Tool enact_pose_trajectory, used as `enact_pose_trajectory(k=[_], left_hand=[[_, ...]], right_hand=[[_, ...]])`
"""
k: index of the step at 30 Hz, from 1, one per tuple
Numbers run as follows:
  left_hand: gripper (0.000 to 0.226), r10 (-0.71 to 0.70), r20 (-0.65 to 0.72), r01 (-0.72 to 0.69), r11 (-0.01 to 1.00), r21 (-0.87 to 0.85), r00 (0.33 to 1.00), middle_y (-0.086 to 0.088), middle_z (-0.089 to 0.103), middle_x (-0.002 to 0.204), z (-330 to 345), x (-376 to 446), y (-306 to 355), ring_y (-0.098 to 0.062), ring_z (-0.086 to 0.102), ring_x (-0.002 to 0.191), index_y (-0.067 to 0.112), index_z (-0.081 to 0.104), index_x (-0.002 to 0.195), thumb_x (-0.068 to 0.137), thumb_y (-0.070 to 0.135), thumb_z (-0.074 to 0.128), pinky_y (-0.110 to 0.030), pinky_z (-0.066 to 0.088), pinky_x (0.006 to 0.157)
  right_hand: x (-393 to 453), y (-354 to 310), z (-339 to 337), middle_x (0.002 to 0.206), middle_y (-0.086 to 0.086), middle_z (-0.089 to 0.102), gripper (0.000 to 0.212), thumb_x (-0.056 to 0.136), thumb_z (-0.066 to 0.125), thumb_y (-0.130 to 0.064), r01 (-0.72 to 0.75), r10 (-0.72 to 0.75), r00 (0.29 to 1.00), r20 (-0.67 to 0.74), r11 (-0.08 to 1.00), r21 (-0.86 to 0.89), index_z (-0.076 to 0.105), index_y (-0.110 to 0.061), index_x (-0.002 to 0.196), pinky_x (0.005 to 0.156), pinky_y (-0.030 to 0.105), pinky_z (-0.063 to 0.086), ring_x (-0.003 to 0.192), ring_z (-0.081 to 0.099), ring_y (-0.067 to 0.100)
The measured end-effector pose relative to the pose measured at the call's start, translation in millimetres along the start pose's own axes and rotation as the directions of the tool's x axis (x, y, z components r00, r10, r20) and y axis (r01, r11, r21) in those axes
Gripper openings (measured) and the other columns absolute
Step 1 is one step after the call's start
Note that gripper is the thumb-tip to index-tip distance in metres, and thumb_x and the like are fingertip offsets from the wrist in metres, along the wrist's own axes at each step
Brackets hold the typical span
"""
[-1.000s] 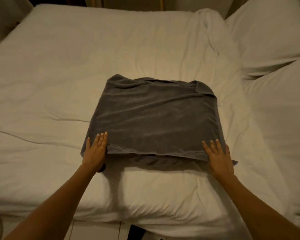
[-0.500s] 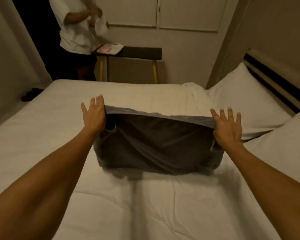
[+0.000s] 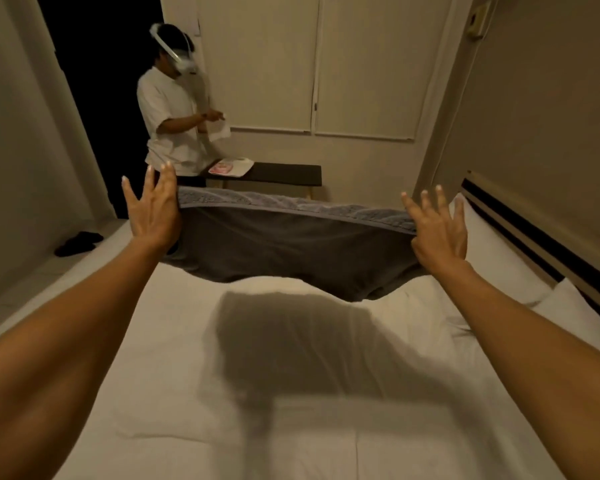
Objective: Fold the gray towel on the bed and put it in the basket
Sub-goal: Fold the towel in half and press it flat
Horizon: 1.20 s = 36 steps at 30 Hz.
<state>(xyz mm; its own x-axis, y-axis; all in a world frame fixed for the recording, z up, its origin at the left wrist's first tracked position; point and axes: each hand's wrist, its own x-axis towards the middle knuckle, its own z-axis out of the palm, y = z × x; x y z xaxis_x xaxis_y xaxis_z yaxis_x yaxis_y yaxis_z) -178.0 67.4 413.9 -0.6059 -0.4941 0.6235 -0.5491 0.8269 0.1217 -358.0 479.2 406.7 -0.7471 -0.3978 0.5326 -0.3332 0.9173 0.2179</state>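
The folded gray towel hangs in the air above the white bed and casts a shadow on the sheet. My left hand holds its upper left corner and my right hand holds its upper right corner. On both hands the fingers are spread straight above the towel's top edge, and the thumbs are hidden behind the cloth. The towel sags in the middle between my hands. No basket is in view.
Another person wearing a headset stands beyond the bed's far left corner, beside a dark bench carrying a small tray. White pillows and a headboard line the right side. Dark slippers lie on the floor at left.
My hands took the towel's near corners and raised it off the bed, out in front of me. The view tilted up from the bed to the room.
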Motion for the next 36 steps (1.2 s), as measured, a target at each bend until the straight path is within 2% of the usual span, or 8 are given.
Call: enact_pose_trajectory(k=[6,10,13,18,21,24,29,36], left_hand=[[0.061,0.039,0.199,-0.037,0.999,-0.011,0.979,-0.012,0.027,0.154,25.7,-135.5,-54.3,-0.029,0.018,0.145,0.009,0.018,0.149,0.096,0.019,0.045,-0.054,-0.004,0.115],[0.063,0.158,0.377,-0.166,0.986,-0.012,0.913,-0.013,0.042,0.147,57.1,-283.5,-97.2,-0.031,0.035,0.138,0.006,0.03,0.144,0.09,0.018,0.06,-0.034,-0.022,0.112],[0.055,0.26,0.476,-0.271,0.961,-0.046,0.84,-0.017,0.054,0.135,82.1,-389.4,-129.3,-0.034,0.054,0.123,0.003,0.043,0.136,0.082,0.0,0.039,-0.032,-0.005,0.115],[0.085,0.31,0.715,-0.342,0.934,-0.105,0.627,-0.016,0.05,0.139,126.8,-524.2,-150.4,-0.031,0.051,0.126,0.003,0.044,0.138,0.062,0.01,0.082,-0.046,0.027,0.111],[0.09,0.289,0.775,-0.315,0.941,-0.123,0.562,-0.013,0.051,0.139,152.5,-566.4,-161.9,-0.029,0.053,0.125,0.005,0.045,0.138,0.059,0.017,0.087,-0.045,0.037,0.105],[0.074,0.339,0.744,-0.352,0.924,-0.148,0.576,-0.017,0.058,0.131,184.0,-591.3,-171.6,-0.031,0.06,0.116,0.0,0.05,0.132,0.063,0.007,0.076,-0.041,0.032,0.106],[0.056,0.254,0.674,-0.237,0.964,-0.12,0.693,-0.021,0.054,0.134,212.0,-620.0,-166.1,-0.035,0.055,0.121,-0.003,0.047,0.132,0.08,0.011,0.034,-0.045,0.027,0.104],[0.088,-0.02,0.755,0.068,0.997,-0.032,0.656,-0.018,0.023,0.154,221.9,-620.5,-181.5,-0.032,0.021,0.144,0.008,0.021,0.149,0.077,0.011,0.073,-0.053,0.013,0.115]], right_hand=[[-126.9,-35.7,43.3,0.151,0.011,0.032,0.087,0.078,0.07,-0.024,0.109,-0.113,0.983,0.144,0.993,0.035,0.02,-0.028,0.148,0.113,0.049,0.002,0.143,0.017,0.032],[-259.2,-51.5,93.4,0.135,0.019,0.052,0.082,0.065,0.075,-0.001,0.196,-0.235,0.952,0.196,0.96,0.197,0.045,-0.017,0.139,0.11,0.048,0.013,0.131,0.041,0.039],[-359.8,-63.6,131.3,0.129,0.022,0.056,0.075,0.063,0.068,0.005,0.283,-0.359,0.898,0.253,0.914,0.291,0.049,-0.013,0.134,0.105,0.047,0.019,0.121,0.05,0.043],[-497.7,-88.7,193.5,0.125,0.023,0.058,0.079,0.06,0.064,0.008,0.31,-0.472,0.77,0.429,0.864,0.396,0.043,-0.017,0.133,0.101,0.045,0.023,0.115,0.055,0.044],[-545.6,-98.0,220.6,0.125,0.023,0.059,0.063,0.073,0.036,-0.002,0.26,-0.455,0.744,0.489,0.871,0.416,0.039,-0.019,0.134,0.106,0.042,0.02,0.114,0.056,0.042],[-574.2,-106.5,244.9,0.127,0.023,0.057,0.061,0.077,0.028,-0.009,0.231,-0.433,0.722,0.54,0.886,0.403,0.037,-0.021,0.136,0.11,0.035,0.01,0.116,0.055,0.042],[-589.5,-115.5,267.2,0.13,0.025,0.054,0.062,0.077,0.03,-0.012,0.157,-0.355,0.739,0.573,0.917,0.366,0.035,-0.02,0.139,0.105,0.044,0.022,0.121,0.051,0.042],[-580.8,-103.4,281.1,0.134,0.029,0.048,0.07,0.07,0.058,-0.017,0.045,-0.155,0.683,0.714,0.984,0.171,0.044,-0.011,0.138,0.103,0.052,0.02,0.126,0.042,0.045]])
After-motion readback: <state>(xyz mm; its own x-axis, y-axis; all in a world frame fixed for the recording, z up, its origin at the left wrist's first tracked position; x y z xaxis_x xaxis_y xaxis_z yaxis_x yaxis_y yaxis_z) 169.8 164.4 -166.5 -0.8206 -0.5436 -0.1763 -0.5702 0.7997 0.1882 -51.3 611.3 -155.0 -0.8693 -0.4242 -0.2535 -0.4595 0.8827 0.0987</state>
